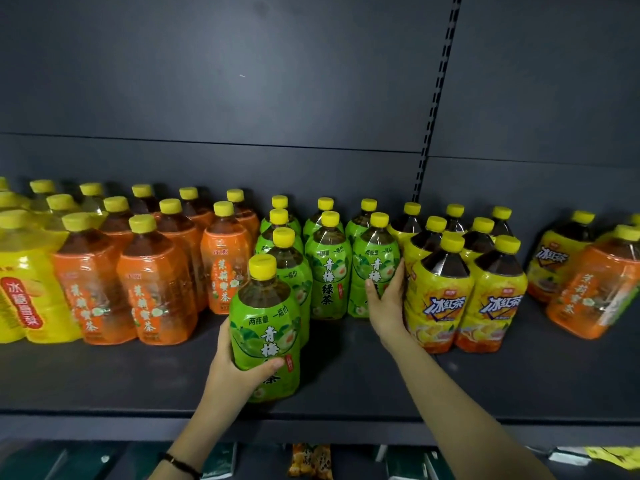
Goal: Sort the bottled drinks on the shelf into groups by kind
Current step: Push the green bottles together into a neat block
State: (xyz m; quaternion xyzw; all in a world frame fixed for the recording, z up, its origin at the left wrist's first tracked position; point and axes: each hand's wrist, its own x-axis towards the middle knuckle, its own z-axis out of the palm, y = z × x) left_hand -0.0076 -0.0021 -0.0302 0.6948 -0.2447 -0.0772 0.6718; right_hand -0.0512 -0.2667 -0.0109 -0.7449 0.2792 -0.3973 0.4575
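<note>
On the dark shelf (346,368): eight green-label plum tea bottles.
Left hand (235,368) grips the front green-label bottle (265,327); right hand (386,299) lies open-fingered against another (372,268).

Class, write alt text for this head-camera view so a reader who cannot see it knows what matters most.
A person's left hand holds a green-label bottle upright at the front of a dark shelf, while the right hand rests between the green-label row and the yellow iced-tea bottles. Orange-label bottles stand to the left, and one more far right.
</note>
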